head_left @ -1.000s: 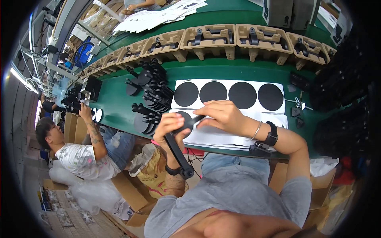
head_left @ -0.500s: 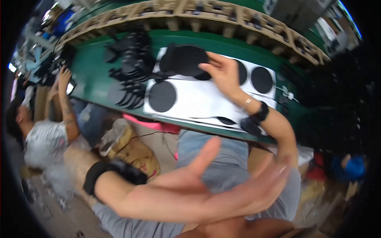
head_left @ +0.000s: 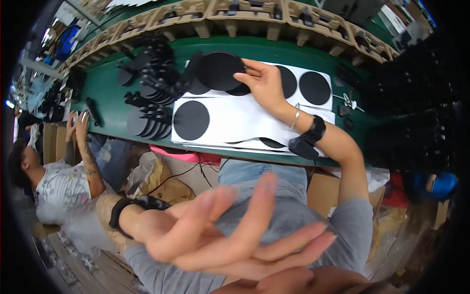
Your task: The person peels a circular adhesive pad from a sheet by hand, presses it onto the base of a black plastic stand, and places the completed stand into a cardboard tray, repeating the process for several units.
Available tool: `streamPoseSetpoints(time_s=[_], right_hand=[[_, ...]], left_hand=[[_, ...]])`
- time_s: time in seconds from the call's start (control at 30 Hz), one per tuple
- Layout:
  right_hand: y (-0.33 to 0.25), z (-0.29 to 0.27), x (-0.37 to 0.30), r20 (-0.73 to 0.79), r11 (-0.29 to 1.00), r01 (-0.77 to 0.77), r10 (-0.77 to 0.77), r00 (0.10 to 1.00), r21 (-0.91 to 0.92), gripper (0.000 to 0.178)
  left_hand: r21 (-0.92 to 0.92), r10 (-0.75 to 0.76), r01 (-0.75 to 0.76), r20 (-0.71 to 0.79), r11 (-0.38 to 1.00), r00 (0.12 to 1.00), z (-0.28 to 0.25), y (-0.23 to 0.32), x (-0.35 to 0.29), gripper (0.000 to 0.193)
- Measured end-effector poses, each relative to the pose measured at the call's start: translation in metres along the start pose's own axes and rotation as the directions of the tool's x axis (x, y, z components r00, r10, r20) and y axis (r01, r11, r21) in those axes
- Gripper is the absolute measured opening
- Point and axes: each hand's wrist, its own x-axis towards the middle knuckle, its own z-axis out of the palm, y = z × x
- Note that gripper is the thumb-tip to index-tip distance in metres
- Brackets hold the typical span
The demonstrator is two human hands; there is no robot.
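Note:
My right hand [head_left: 264,83] pinches the right edge of a black round base [head_left: 219,71], which has a dark arm-like part at its left. The base is held over the upper part of white sheets [head_left: 230,115] bearing black discs. One flat disc [head_left: 191,120] lies at the sheets' left end, and another disc [head_left: 315,88] at their upper right. Close to the camera and low in view, my left hand [head_left: 220,235] is raised over my lap, fingers spread, with nothing in it. Stacked black bases with upright stems [head_left: 152,122] stand left of the sheets.
Along the far edge of the green table [head_left: 110,105] runs a row of brown moulded trays [head_left: 245,24] with dark parts. Black stacked items [head_left: 406,117] rise at the right. Another person [head_left: 63,171] works at the left. A paper bag [head_left: 164,186] stands below the table.
My left hand has turned and its fingers have spread apart, still near the camera. My right hand keeps hold of the black base. The whole view has shifted slightly.

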Motion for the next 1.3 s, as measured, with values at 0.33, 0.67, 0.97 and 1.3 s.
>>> streamPoseSetpoints(time_s=[0.33,0.67,0.97,1.3], right_hand=[[-0.024,-0.093,0.036,0.01,0.994,-0.024,0.025,1.0,-0.105,0.04],[0.016,0.002,-0.005,0.05,0.997,0.015,-0.011,0.999,-0.078,0.038],[0.003,-0.009,0.007,0.017,0.982,-0.03,0.033,0.999,-0.184,0.038],[-0.047,-0.004,0.167,0.165,0.508,0.237,-0.183,0.969,-0.828,0.03]], left_hand=[[0.231,0.366,-0.334,-0.108,0.914,0.924,0.063,-0.003,0.125,0.047],[-0.258,0.42,-0.352,0.296,0.9,0.858,0.001,-0.018,-0.002,0.036],[-0.552,-0.605,0.532,0.06,0.642,0.794,0.03,-0.019,-0.089,0.037],[-0.183,-0.793,0.899,0.424,0.398,0.438,0.134,0.014,-0.172,0.05]])
